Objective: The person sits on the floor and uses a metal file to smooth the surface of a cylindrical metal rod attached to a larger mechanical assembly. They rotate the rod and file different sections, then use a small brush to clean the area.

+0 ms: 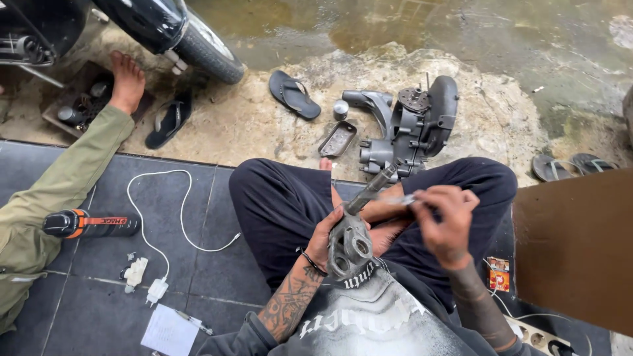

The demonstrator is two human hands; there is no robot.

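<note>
I sit cross-legged in black trousers on dark tiles. My left hand (328, 232) grips a grey metal engine part (351, 245) with round holes and a long shaft (377, 185) pointing away from me. My right hand (447, 221) holds a thin silvery tool (402, 198) against the shaft, fingers pinched on it. Both hands are over my lap, almost touching each other.
A grey engine casing (417, 125), a small metal cover (337, 139) and a can (340, 109) lie on the concrete ahead. Another person's green-trousered leg (62, 181) stretches at left beside a black and orange spray can (86, 223), a white charger cable (158, 231) and a scooter wheel (208, 51). A brown board (573, 244) is at right.
</note>
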